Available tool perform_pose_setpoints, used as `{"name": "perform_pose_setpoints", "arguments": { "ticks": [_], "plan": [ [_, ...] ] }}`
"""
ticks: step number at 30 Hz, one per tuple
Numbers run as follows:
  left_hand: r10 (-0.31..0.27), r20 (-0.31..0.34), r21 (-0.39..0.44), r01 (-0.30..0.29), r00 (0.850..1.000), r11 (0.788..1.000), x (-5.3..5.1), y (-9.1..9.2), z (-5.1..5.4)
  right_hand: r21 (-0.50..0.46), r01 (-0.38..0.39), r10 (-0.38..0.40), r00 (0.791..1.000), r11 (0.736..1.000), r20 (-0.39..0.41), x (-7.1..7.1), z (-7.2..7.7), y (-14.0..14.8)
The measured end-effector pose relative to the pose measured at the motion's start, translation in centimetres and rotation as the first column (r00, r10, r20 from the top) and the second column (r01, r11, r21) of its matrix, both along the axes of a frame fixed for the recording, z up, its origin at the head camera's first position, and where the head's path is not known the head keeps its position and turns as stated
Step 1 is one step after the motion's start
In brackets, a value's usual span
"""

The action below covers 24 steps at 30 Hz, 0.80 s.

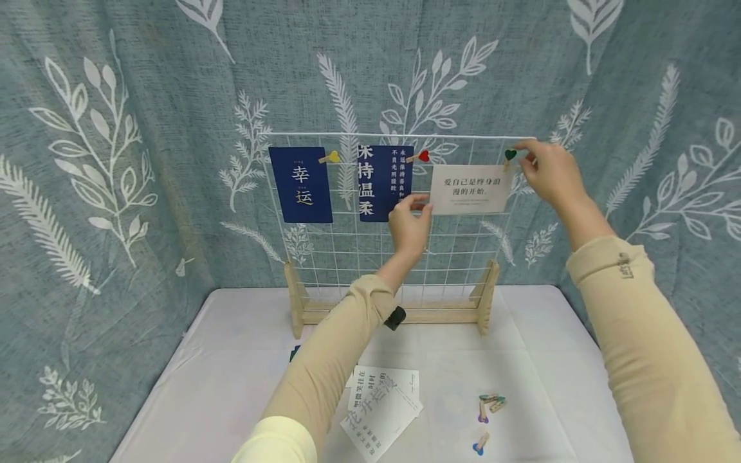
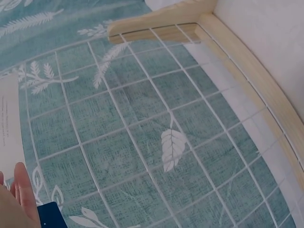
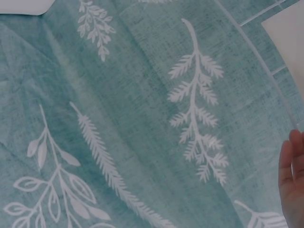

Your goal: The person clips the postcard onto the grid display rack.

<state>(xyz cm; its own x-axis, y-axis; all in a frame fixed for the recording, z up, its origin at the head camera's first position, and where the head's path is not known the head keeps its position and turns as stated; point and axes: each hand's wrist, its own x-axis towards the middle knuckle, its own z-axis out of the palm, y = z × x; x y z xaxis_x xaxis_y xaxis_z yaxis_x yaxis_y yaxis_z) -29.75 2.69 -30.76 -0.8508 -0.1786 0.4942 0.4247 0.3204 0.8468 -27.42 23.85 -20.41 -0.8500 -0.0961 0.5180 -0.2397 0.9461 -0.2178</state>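
Note:
A white card [image 1: 470, 190] with printed Chinese text hangs at the right of a white wire grid [image 1: 370, 257]. At its upper right corner a wooden clothespin with a green heart [image 1: 510, 155] clips it. My left hand [image 1: 410, 226] pinches the card's left edge between thumb and fingers. My right hand [image 1: 550, 168] is beside the green-heart clothespin, fingers bent near the grid's top right corner; the clothespin shows uncovered. In the right wrist view, its fingers [image 3: 286, 164] show at the right edge, with no clothespin visible. The white card [image 2: 10, 126] also shows in the left wrist view.
Two blue cards hang to the left, one [image 1: 301, 185] with a yellow-heart clothespin [image 1: 331, 157], the other [image 1: 373, 186] with a red-heart one [image 1: 421, 156]. Wooden feet [image 1: 487, 299] support the grid. White cards [image 1: 384, 408] and several clothespins [image 1: 485, 411] lie on the white table [image 1: 231, 360].

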Motion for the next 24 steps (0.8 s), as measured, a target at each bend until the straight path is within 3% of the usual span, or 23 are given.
{"name": "perform_pose_setpoints", "arguments": {
  "ticks": [10, 20, 24],
  "plan": [
    [-0.006, 0.016, -0.026, 0.006, 1.000, 1.000, 0.1, -0.8, 0.4, -0.035, -0.013, 0.012, 0.999, 0.999, -0.032, 0.1, -0.3, 0.0],
    [-0.012, 0.014, -0.064, 0.013, 1.000, 0.998, 0.6, -1.8, 0.6, -0.057, -0.034, 0.024, 0.985, 0.998, -0.170, 0.4, -2.1, -0.4],
    [-0.013, -0.018, -0.080, 0.011, 1.000, 0.997, 0.7, -2.3, 0.8, -0.074, -0.042, 0.025, 0.977, 0.996, -0.212, 0.5, -2.7, -0.4]
  ]
}}
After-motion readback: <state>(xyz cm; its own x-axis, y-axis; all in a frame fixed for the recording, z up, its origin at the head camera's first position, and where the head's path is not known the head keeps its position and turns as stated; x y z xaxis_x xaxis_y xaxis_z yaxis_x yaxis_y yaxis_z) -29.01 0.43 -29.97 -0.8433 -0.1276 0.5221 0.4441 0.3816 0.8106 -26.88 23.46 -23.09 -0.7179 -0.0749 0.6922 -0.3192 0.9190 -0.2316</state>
